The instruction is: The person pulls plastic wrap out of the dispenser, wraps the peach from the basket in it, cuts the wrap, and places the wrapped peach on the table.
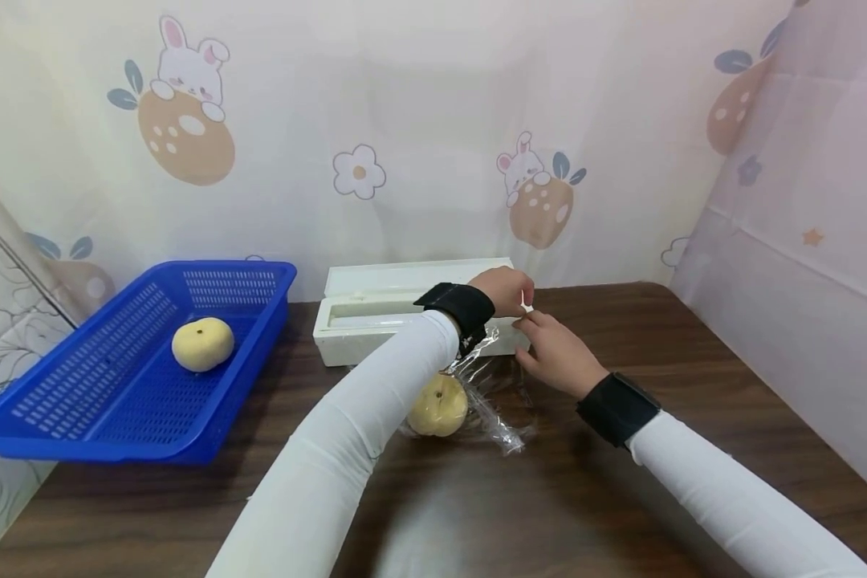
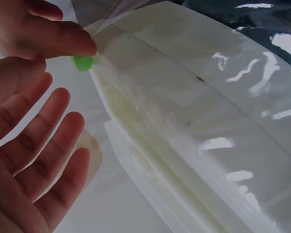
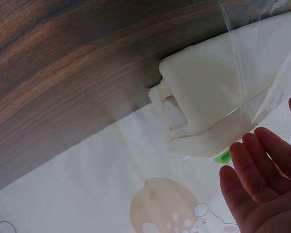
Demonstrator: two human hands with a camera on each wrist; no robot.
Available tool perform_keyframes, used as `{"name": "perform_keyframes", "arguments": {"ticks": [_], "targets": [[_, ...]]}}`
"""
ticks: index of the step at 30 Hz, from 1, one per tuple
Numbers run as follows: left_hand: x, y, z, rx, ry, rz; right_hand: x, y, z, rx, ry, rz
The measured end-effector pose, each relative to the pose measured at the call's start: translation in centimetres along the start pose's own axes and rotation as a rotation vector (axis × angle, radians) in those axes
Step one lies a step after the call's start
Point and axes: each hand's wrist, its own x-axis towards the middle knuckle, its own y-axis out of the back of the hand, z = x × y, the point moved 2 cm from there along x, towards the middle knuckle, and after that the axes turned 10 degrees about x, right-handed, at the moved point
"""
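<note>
A white cling-film dispenser box (image 1: pixel 376 317) lies at the back of the brown table (image 1: pixel 621 498). My left hand (image 1: pixel 509 291) reaches across to the box's right end. In the left wrist view this hand (image 2: pixel 34 145) has straight fingers, and its thumb presses a small green slider (image 2: pixel 82 62) at the box (image 2: pixel 184 121) edge. My right hand (image 1: pixel 556 353) hovers just right of it with straight fingers (image 3: pixel 262 179), next to the slider (image 3: pixel 223 156) and holding nothing. Clear film (image 1: pixel 491 377) runs from the box down over a yellow round fruit (image 1: pixel 439 405).
A blue plastic basket (image 1: pixel 79 401) at the left overhangs the table edge and holds a second yellow fruit (image 1: pixel 202 343). Patterned curtains close off the back and right sides. Bare tabletop lies in front of the fruit.
</note>
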Motion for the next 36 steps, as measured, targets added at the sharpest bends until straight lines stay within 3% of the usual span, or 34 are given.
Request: {"name": "perform_keyframes", "arguments": {"ticks": [7, 13, 23, 30, 36], "targets": [[0.7, 0.0, 0.4, 0.057, 0.027, -0.007, -0.1, -0.1, 0.0, -0.006, 0.028, 0.046], [2.2, -1.6, 0.0, 0.074, 0.037, -0.011, -0.3, -0.3, 0.2, -0.009, 0.032, 0.057], [0.2, -0.6, 1.0, -0.003, 0.042, -0.004, -0.5, -1.0, 0.3, -0.075, 0.057, 0.091], [1.3, -1.3, 0.7, 0.007, -0.010, 0.033, -0.2, -1.5, 0.7, -0.080, 0.089, 0.112], [2.1, -2.2, 1.3, 0.045, 0.019, 0.090, -0.7, -1.6, 0.8, -0.124, 0.122, 0.148]]}}
